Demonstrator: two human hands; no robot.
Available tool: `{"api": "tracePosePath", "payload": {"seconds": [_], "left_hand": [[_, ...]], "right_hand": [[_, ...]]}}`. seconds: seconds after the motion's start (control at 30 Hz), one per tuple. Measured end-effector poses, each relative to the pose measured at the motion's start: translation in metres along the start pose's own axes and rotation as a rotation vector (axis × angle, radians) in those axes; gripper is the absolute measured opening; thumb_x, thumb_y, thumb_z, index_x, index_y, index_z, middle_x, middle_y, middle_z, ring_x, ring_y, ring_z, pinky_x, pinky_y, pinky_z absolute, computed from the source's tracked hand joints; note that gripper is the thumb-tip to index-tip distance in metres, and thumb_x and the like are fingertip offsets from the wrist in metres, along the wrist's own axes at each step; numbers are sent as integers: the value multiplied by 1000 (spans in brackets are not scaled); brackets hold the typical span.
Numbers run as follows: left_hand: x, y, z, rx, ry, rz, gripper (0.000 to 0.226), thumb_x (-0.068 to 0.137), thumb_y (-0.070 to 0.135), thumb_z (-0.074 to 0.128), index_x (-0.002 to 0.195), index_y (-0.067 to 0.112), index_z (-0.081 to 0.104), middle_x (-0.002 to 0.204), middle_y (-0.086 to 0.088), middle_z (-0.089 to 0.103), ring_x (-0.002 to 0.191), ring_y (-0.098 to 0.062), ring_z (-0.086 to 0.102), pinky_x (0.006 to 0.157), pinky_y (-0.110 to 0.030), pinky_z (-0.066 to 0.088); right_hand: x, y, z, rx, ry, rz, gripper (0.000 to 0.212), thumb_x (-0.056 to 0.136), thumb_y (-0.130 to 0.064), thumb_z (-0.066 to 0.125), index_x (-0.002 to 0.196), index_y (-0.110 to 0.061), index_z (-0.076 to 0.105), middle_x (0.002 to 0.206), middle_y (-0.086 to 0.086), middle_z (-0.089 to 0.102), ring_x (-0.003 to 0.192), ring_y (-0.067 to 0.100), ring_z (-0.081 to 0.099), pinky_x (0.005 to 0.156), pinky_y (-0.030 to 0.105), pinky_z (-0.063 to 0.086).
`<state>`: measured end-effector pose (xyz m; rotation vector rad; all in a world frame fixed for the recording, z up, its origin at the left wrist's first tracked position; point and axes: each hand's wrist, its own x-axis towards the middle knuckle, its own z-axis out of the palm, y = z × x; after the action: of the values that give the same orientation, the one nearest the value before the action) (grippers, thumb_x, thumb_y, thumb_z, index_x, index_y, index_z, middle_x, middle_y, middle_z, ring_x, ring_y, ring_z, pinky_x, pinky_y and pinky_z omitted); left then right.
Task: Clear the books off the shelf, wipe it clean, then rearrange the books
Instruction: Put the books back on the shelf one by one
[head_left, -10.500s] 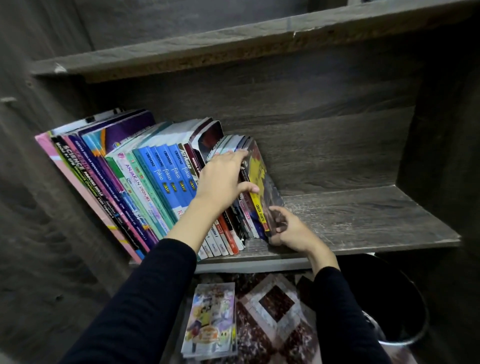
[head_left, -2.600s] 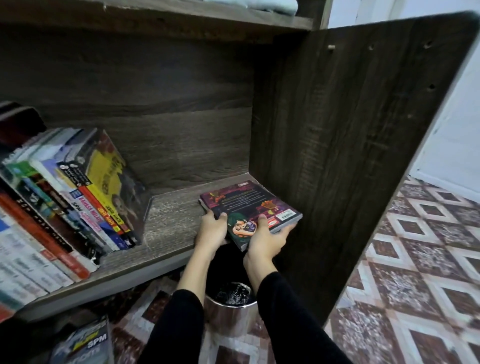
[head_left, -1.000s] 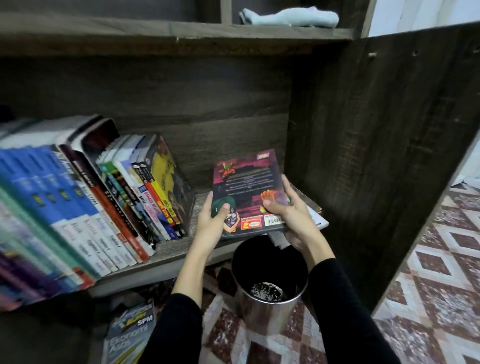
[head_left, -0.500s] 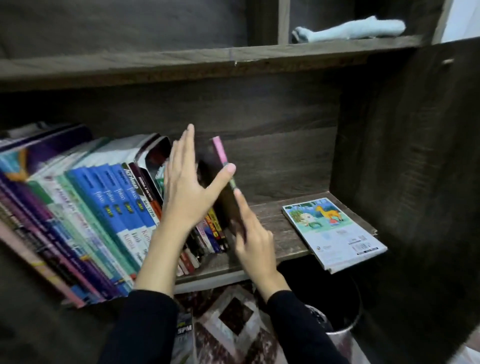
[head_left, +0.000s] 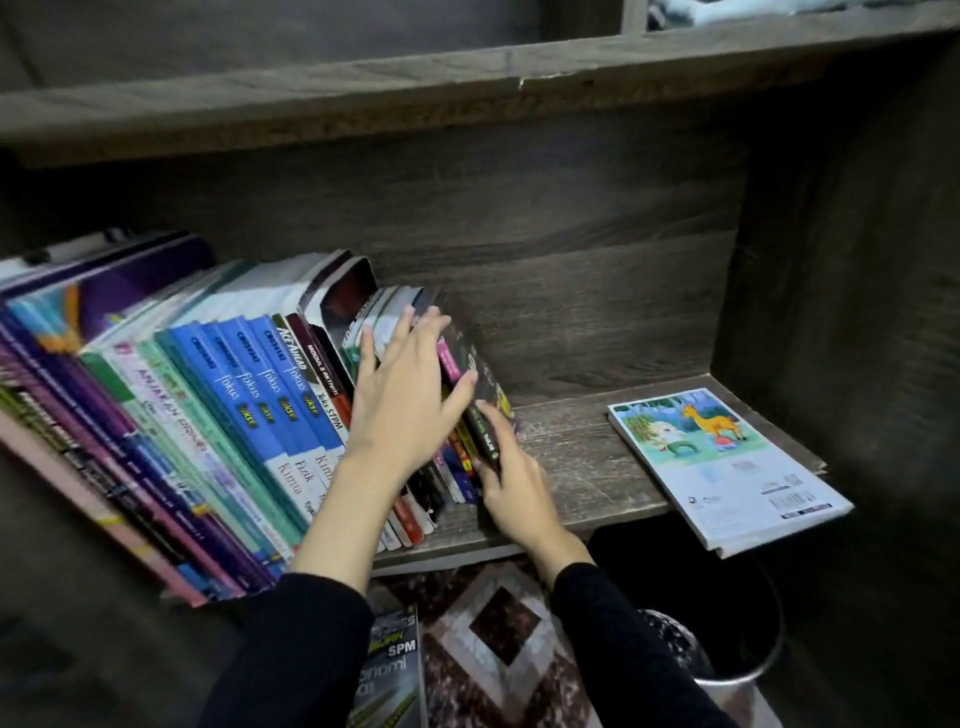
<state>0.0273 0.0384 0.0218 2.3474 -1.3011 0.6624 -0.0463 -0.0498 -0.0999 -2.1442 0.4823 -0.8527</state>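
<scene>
Our flat-fingered left grip (head_left: 405, 410) presses the leaning books (head_left: 249, 395); beside it, our right grip (head_left: 519, 493) touches the dark book (head_left: 484, 370), clasp unclear.

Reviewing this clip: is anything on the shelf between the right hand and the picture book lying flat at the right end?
Nothing visible. The right hand is at the dark book ending the row; only bare shelf separates it from the picture book, which overhangs the front edge.
</scene>
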Motion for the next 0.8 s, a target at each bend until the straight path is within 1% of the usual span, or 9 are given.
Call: {"api": "tracePosePath", "payload": {"seconds": [0.1,0.2,0.3,0.4,0.47,0.5,0.53,0.67,0.8], "left_hand": [[3,-4,3,65,16,20,63,95,51,39,147,19,25,155,3,27,145,-12,15,116,-37,-6],[4,-7,4,94,19,30,68,92,54,43,148,20,25,155,4,28,144,-11,20,117,-37,-2],[5,-9,4,96,29,40,71,89,55,49,148,21,28,154,5,29,142,-11,22,117,-36,2],[7,-10,3,68,40,35,74,85,54,55,146,20,32,151,4,34,141,-12,27,117,-35,5],[7,-12,3,52,43,31,75,83,50,60,146,19,33,150,3,36,140,-12,28,117,-36,6],[8,-12,4,44,44,31,75,83,48,63,146,19,34,150,3,37,140,-13,28,117,-36,6],[7,-12,5,40,47,28,76,82,46,64,146,19,34,150,3,37,140,-13,28,117,-36,5],[8,-10,8,2,98,-5,74,79,41,69,143,17,40,146,1,44,137,-14,34,117,-35,7],[8,-10,12,-30,119,-19,72,77,40,70,140,16,44,143,0,47,135,-15,36,117,-36,9]], "right_hand": [[10,5,0,126,-90,69,67,94,-7,52,144,-42,25,138,2,53,120,24,54,97,29,41],[19,10,-5,356,-165,102,71,88,-1,60,135,-47,33,148,-6,40,134,11,39,110,29,31],[26,21,-12,519,-304,143,92,72,18,59,129,-52,36,152,-5,30,133,9,38,103,24,41],[30,32,-22,407,-378,193,99,69,18,65,130,-53,35,147,-4,31,128,16,39,98,26,46],[30,37,-25,353,-339,270,94,67,13,74,132,-46,40,128,1,41,110,17,47,83,16,48],[30,37,-24,324,-307,294,92,66,10,77,132,-43,43,120,2,43,102,17,48,76,15,47],[30,38,-23,290,-273,307,90,64,8,80,133,-39,46,115,3,44,97,17,49,76,17,47],[28,39,-18,274,-187,347,87,60,4,84,134,-28,51,120,5,55,103,19,55,95,33,49],[24,36,-21,205,-195,346,81,66,-1,83,138,-19,49,132,7,57,113,17,57,101,27,44]]}}
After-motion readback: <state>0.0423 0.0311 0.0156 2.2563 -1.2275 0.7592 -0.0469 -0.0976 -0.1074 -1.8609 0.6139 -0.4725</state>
